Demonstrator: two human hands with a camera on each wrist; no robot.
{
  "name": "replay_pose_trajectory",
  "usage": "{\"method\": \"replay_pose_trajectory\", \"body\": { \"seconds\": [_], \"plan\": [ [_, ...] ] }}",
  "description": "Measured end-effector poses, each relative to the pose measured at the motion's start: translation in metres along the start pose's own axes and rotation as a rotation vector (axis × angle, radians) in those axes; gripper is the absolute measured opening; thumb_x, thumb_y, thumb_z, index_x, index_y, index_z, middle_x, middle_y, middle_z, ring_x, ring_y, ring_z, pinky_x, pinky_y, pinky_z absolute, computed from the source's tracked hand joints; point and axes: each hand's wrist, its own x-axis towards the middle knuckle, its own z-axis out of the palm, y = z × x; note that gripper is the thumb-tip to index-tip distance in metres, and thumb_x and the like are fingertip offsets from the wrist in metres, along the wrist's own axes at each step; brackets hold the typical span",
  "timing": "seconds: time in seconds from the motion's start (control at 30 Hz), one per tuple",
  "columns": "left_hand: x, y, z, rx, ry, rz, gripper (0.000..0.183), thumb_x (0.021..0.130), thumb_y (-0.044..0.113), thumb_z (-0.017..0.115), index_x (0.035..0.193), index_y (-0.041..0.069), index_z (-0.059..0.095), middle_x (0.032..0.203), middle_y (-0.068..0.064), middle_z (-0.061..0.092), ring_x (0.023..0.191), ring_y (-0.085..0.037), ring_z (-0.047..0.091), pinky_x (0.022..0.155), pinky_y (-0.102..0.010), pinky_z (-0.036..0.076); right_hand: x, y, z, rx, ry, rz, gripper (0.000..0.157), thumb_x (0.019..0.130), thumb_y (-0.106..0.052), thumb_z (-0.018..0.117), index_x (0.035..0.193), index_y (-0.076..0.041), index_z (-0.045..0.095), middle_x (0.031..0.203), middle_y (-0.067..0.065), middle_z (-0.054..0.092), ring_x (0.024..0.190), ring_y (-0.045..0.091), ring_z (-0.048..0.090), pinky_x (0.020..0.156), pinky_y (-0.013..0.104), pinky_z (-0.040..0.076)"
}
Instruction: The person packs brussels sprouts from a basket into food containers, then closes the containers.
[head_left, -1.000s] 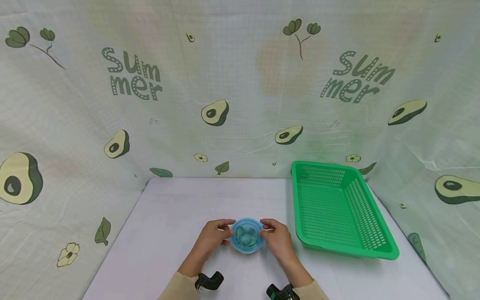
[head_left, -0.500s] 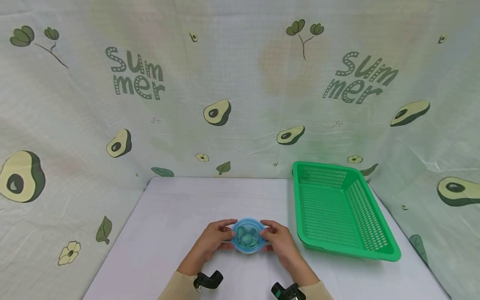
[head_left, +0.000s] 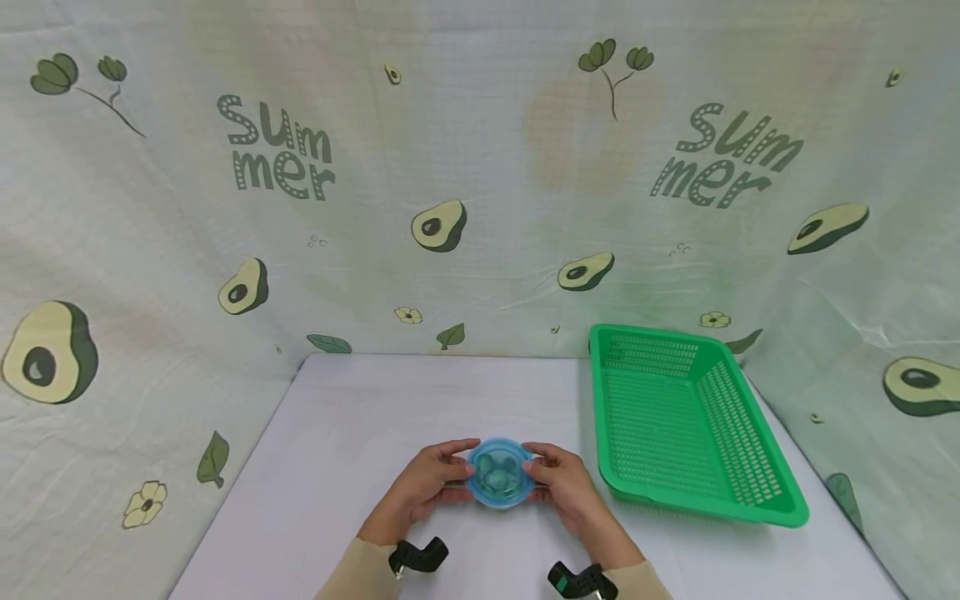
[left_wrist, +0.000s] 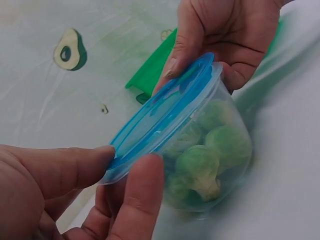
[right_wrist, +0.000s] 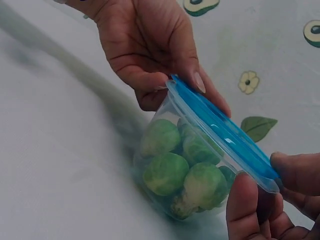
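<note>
A clear round plastic container (left_wrist: 232, 165) holds several Brussels sprouts (right_wrist: 166, 173). Its see-through blue lid (head_left: 500, 472) lies over the top, and the edge of the lid shows slightly apart from the clear rim in places. At the left side of the container, my left hand (head_left: 429, 482) pinches the rim, thumb on the lid and fingers below. My right hand (head_left: 566, 485) grips the opposite side in the same way. Both wrist views show thumbs on the blue edge and fingertips under the clear rim. The container's base stands on or just above the white table; I cannot tell which.
A green perforated basket (head_left: 686, 425) stands on the white table (head_left: 360, 400) to the right of my hands. Behind and at both sides hangs a pale curtain (head_left: 480, 167) printed with avocados. Dark wrist cameras (head_left: 420, 556) are strapped to both wrists.
Both hands have closed more firmly around the container's rim, with fingers moving in underneath it. The container stays nearly in place; the whole head view shifts slightly right.
</note>
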Motion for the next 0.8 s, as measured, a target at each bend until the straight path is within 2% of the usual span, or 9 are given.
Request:
{"method": "replay_pose_trajectory", "body": {
  "seconds": [0.27, 0.8],
  "plan": [
    [0.0010, -0.0034, 0.0041, -0.027, 0.034, 0.012, 0.058, 0.096, 0.001, 0.071, 0.152, 0.002, 0.055, 0.088, -0.001, 0.064, 0.079, -0.011, 0.070, 0.068, -0.026, 0.065, 0.0025, 0.0028, -0.0021, 0.040, -0.011, 0.013, 0.044, 0.100, -0.003, 0.068, 0.141, 0.009, 0.059, 0.091, 0.005, 0.062, 0.078, 0.016, 0.060, 0.065, 0.028, 0.058],
    [0.0019, -0.0049, 0.0047, -0.054, 0.053, 0.008, 0.058, 0.095, 0.000, 0.071, 0.151, 0.003, 0.057, 0.086, -0.001, 0.063, 0.074, -0.013, 0.068, 0.065, -0.025, 0.064, 0.0061, 0.0033, 0.0000, 0.057, -0.007, -0.010, 0.040, 0.097, 0.002, 0.067, 0.135, 0.012, 0.061, 0.088, 0.004, 0.062, 0.069, 0.014, 0.059, 0.059, 0.024, 0.055]
  ]
}}
